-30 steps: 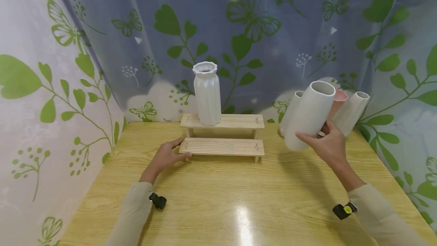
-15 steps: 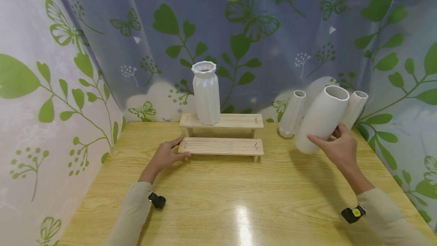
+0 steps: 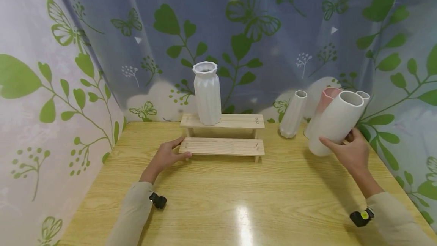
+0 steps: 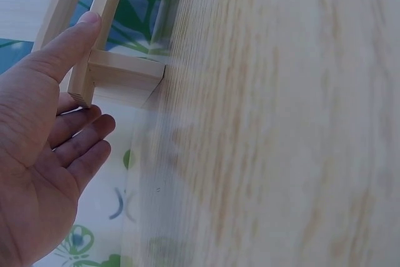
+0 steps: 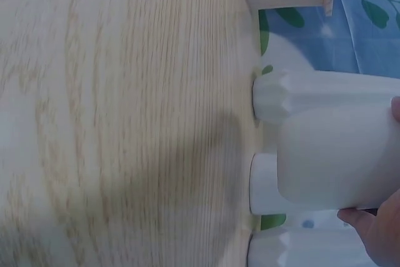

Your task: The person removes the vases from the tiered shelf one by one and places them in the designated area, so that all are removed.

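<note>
My right hand (image 3: pixel 355 154) grips a smooth white vase (image 3: pixel 336 124), its thumb on the near side. The vase leans to the right, with its base off the table in the right wrist view. Behind it are a pink vase (image 3: pixel 324 103), partly covered, and a white vase (image 3: pixel 364 96) showing little more than its rim. To their left a slim faceted white vase (image 3: pixel 294 116) stands on the table. My left hand (image 3: pixel 166 157) holds the left end of the lower board of a two-tier wooden stand (image 3: pixel 222 146). On the upper board stands a fluted white vase (image 3: pixel 207 98) with a wavy rim.
The wood-grain table (image 3: pixel 205 196) reaches back to a patterned curtain (image 3: pixel 205 22) with leaves and butterflies. More printed fabric hangs along both sides. A dark wrist camera (image 3: pixel 157 201) sits at the left cuff, another dark wrist camera (image 3: pixel 361 217) at the right.
My right hand has carried the smooth white vase rightward and slightly toward me. The pink vase now shows on its left side instead of its right. The left hand keeps its place.
</note>
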`<state>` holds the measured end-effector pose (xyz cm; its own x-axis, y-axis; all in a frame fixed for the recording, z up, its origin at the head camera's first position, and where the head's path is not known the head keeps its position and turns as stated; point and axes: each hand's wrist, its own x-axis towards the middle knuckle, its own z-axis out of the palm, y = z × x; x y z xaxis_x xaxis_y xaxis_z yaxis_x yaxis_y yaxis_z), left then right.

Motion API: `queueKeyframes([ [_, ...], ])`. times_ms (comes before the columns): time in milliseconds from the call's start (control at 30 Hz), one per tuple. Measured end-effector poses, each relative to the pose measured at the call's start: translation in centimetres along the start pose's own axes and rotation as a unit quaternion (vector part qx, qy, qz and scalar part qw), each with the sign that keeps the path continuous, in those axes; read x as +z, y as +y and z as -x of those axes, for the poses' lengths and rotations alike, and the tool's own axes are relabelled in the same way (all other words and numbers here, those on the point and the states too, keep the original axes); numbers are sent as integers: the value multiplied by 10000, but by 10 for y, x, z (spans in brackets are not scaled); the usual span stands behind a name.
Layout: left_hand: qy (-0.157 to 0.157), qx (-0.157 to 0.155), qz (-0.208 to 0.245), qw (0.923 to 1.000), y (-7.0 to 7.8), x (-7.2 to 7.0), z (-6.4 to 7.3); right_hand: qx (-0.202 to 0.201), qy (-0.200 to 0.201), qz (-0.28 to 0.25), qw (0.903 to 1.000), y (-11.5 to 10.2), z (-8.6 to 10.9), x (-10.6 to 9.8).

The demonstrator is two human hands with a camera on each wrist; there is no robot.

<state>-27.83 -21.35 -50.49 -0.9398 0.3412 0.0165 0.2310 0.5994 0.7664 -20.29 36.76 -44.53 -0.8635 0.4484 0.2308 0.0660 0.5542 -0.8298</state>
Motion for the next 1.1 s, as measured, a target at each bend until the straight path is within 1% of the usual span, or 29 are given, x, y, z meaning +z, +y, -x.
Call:
queueKeyframes([
  [167,-13,-23,10,10000,0,0,-1,175,165,22,9997,10,-5,-5],
  [267,-10,-28,-26,10000,0,-1,-1,304,173,68,9994,15,-8,-8],
  [400,-15,-16,-44,10000,0,-1,-1,336,186,135,9992,20,-13,-12],
  [633,4,-1,-44,10000,0,0,-1,311,327,164,9988,33,-20,-17],
  [900,-44,-15,-3,10000,1,-1,1,559,422,464,9965,41,-22,-24],
  [1100,-22,38,-92,9999,1,-1,0,688,459,394,9958,44,-24,-25],
])
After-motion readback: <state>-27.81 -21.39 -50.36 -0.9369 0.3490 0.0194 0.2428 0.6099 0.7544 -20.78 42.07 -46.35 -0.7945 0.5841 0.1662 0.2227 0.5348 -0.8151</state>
